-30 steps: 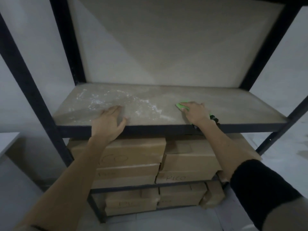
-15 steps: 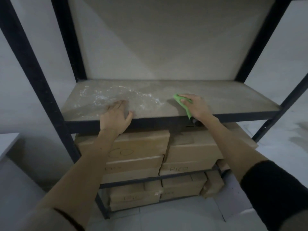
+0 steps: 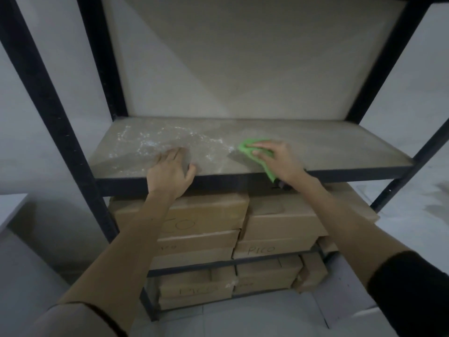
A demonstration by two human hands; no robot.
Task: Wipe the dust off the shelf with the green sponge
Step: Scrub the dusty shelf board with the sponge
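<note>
Green sponge (image 3: 247,147) lies pressed under the right hand (image 3: 277,161) fingers on the dusty shelf (image 3: 340,152); left hand (image 3: 170,173) rests flat.

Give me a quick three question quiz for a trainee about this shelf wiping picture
1. True or false: the left hand holds the green sponge.
2. Where does the white dust lie: A) to the left of the sponge, B) to its right, C) on the cardboard boxes?
3. Fill in: the left hand rests on the shelf near its ____ edge.

Key: 1 false, the right hand presses it; 2 A; 3 front.
</note>
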